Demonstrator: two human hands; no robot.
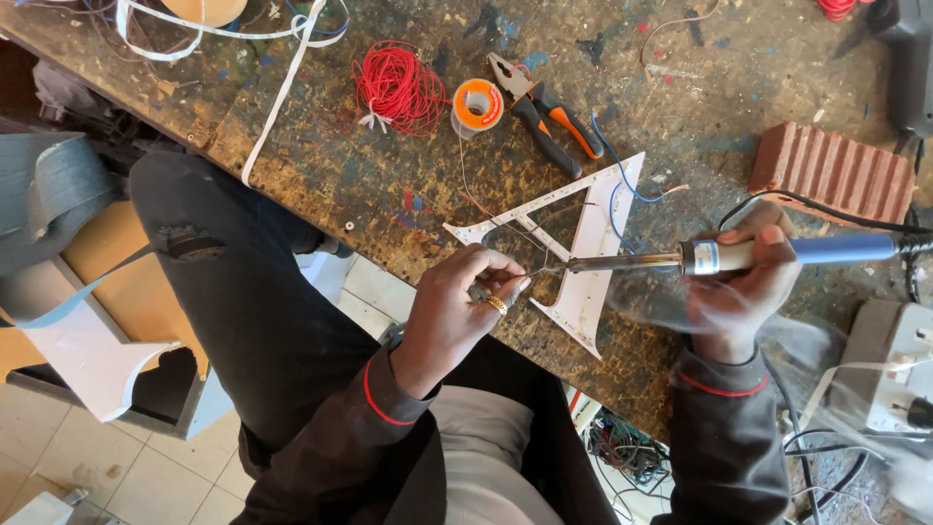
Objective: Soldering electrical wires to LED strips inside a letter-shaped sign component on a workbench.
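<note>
My left hand (457,311) curls at the bench's near edge, fingertips pinching what looks like thin solder wire, too fine to be sure. My right hand (743,282) is closed around the blue-handled iron (739,256), held level, its tip pointing left onto the white triangular frame (583,262) lying flat between my hands. Farther off lie pliers (544,115), a solder spool (477,105) and red wire (398,89).

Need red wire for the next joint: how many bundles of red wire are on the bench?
2: one red wire coil beside the solder spool, another red bundle cut off by the top edge.
</note>
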